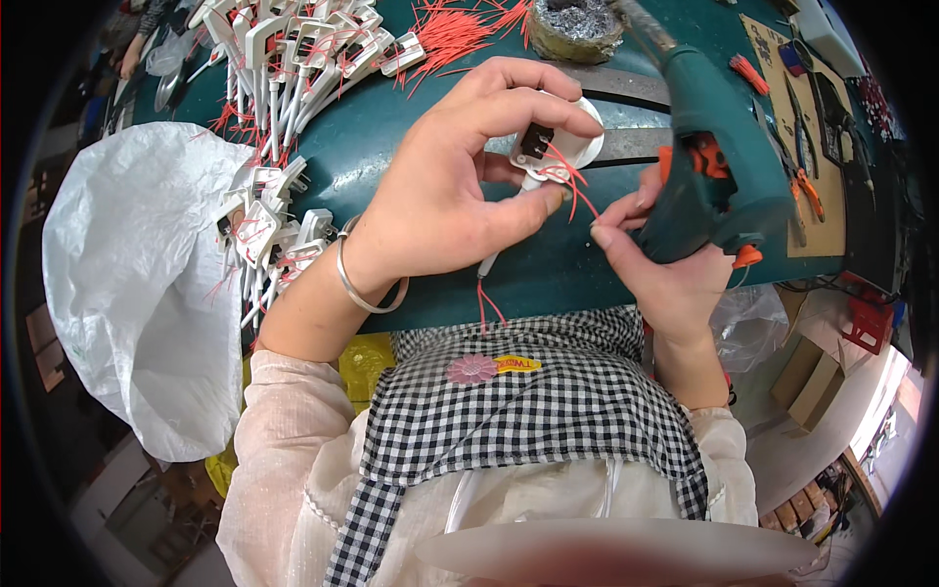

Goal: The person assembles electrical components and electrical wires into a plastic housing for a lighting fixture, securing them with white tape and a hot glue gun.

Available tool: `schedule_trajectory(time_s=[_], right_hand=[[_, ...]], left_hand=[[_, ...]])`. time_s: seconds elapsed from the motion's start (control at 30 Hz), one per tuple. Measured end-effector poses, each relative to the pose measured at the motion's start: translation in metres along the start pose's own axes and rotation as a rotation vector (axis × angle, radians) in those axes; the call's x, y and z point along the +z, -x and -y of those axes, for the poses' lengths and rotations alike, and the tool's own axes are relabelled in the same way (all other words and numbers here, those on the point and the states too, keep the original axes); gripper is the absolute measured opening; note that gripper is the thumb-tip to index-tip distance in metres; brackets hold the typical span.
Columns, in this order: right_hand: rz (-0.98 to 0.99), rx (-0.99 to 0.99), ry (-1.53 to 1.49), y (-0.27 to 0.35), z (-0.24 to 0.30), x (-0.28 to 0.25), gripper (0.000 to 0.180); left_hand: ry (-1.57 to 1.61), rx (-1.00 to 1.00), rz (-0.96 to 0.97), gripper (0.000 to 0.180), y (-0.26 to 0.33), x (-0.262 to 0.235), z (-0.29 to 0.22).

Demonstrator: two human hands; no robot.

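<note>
My left hand (pixel 440 186) is closed around a small white plastic housing (pixel 589 137), held above the green table with its open side showing. Inside sits a black block (pixel 535 140), and thin red wires (pixel 577 178) come out of it. A white stem points down from the housing, with two red wire ends (pixel 482 305) hanging below. Close on the right, my right hand (pixel 670 284) holds a teal soldering gun (pixel 696 88) with orange parts. Its thumb and a fingertip pinch the end of one red wire; the other fingers are partly hidden behind the tool.
White housings with red wires lie in a large pile (pixel 293 68) and a smaller one (pixel 256 230) on the left, beside a white sack (pixel 137 274). Loose red wires (pixel 450 39) and a round pot (pixel 577 31) stand behind. Pliers (pixel 808 186) rest on a brown board (pixel 829 230).
</note>
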State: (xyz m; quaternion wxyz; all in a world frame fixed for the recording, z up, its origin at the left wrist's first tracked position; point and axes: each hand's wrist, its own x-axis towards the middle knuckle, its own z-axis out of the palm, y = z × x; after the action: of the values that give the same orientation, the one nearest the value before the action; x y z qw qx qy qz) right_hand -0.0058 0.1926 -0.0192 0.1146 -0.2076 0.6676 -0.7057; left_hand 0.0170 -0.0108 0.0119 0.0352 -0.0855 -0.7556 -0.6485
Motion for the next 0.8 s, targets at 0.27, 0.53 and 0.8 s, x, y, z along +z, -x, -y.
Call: schedule_trajectory(time_s=[0.27,0.53,0.8], right_hand=[[-0.135,-0.217,-0.051,-0.013,-0.002,-0.001,0.059],[-0.186,-0.192,-0.047,-0.02,-0.003,-0.001,0.051],[-0.183,-0.177,-0.097,-0.022,-0.002,0.003,0.051]], left_hand=[[-0.152,0.03,0.12,0.043,0.005,0.006,0.003],[-0.198,0.09,0.143,0.04,0.001,0.007,0.0],[-0.208,0.064,0.065,0.023,0.005,0.011,-0.002]])
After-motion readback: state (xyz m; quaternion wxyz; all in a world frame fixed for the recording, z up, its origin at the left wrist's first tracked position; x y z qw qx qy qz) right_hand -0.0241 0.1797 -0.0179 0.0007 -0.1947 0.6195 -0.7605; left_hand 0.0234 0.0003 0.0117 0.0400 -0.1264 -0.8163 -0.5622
